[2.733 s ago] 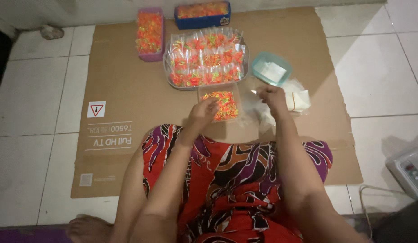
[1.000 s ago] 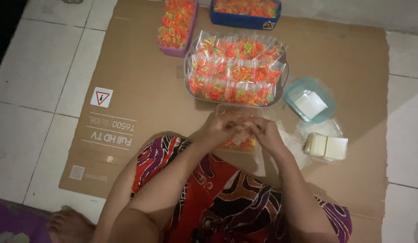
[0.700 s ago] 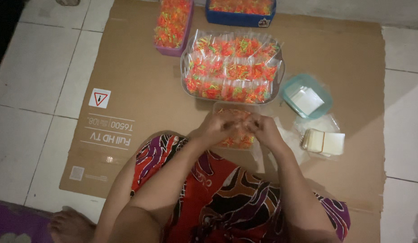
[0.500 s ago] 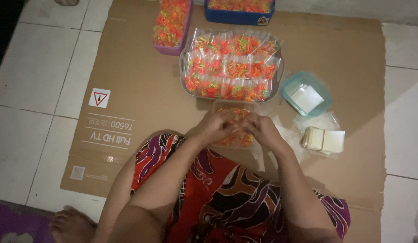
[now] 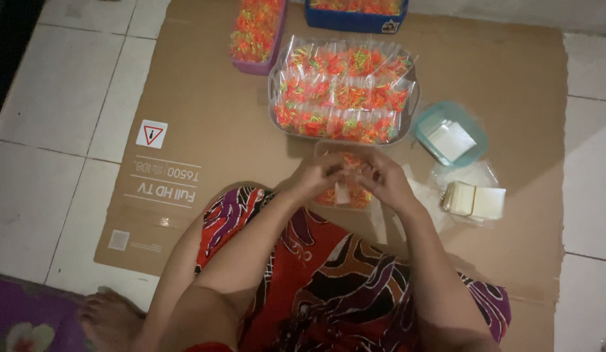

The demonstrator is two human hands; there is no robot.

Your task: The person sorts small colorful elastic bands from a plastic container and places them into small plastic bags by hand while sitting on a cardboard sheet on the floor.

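My left hand (image 5: 318, 176) and my right hand (image 5: 386, 182) meet over a small clear tub (image 5: 345, 195) of orange, red and green bits on the cardboard. Between the fingertips of both hands hangs a small clear plastic bag (image 5: 344, 189) with some of the bright bits in it. Just beyond the tub stands a grey tray (image 5: 275, 98) packed with rows of filled clear bags (image 5: 345, 91). My knees in a red patterned cloth (image 5: 316, 274) lie below the hands.
A brown cardboard sheet (image 5: 205, 111) covers the tiled floor. A purple tub (image 5: 254, 29) and a blue tub (image 5: 355, 12) of bright bits stand at the far edge. A teal bowl (image 5: 451, 133) with empty bags and a banded stack of bags (image 5: 475, 201) lie to the right.
Earlier my hands were apart, the left one at the tub. Since then they have come together over the tub and hold a small bag between them; the view shifted slightly.
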